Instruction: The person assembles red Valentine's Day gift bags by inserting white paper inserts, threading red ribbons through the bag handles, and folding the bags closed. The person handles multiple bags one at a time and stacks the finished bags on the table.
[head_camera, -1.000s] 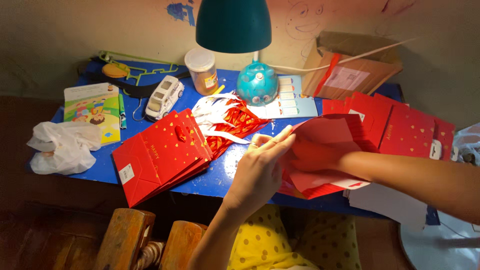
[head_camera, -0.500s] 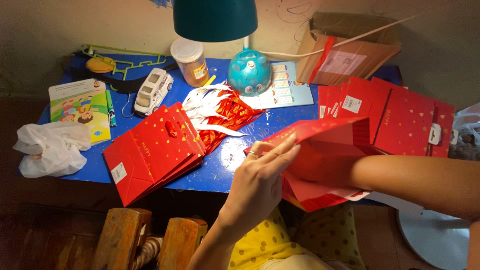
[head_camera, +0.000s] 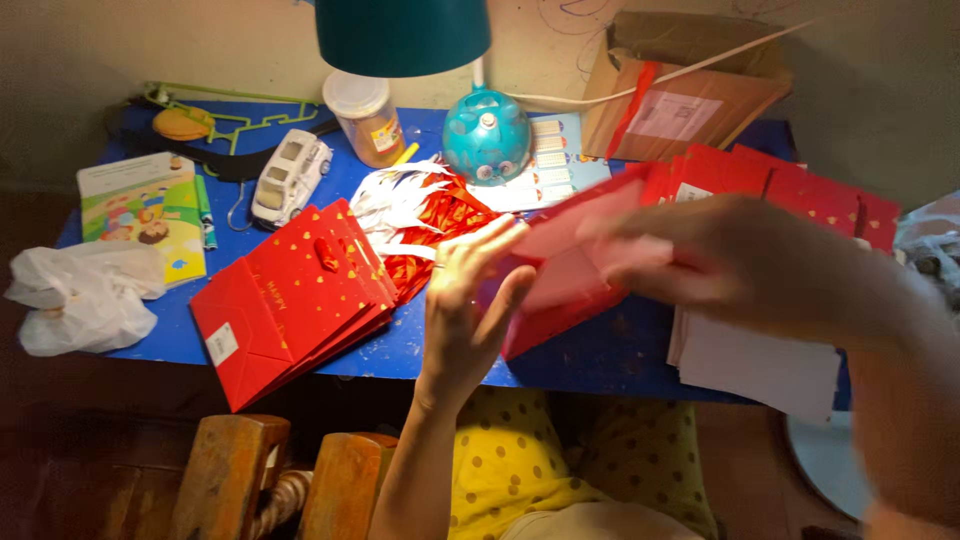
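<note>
Over the tabletop's (head_camera: 600, 355) front edge, we hold 1 red bag (head_camera: 560, 285): left hand (head_camera: 465, 305) fingers half-open against its side, right hand (head_camera: 740, 260) blurred, fingers apparently closed on its top. Bag stack (head_camera: 290, 300) lies front-left.

Right hand (head_camera: 740, 265): motion-blurred, fingers indistinct; grip on the red paper bag (head_camera: 570, 270) cannot be confirmed. The forearm runs off the right edge. The bag's near corner is hidden behind the left hand (head_camera: 468, 310). Teal lamp shade (head_camera: 403, 35): cut by the top edge, and it covers the far table behind it. Cardboard box (head_camera: 670, 100): its top is cropped.
</note>
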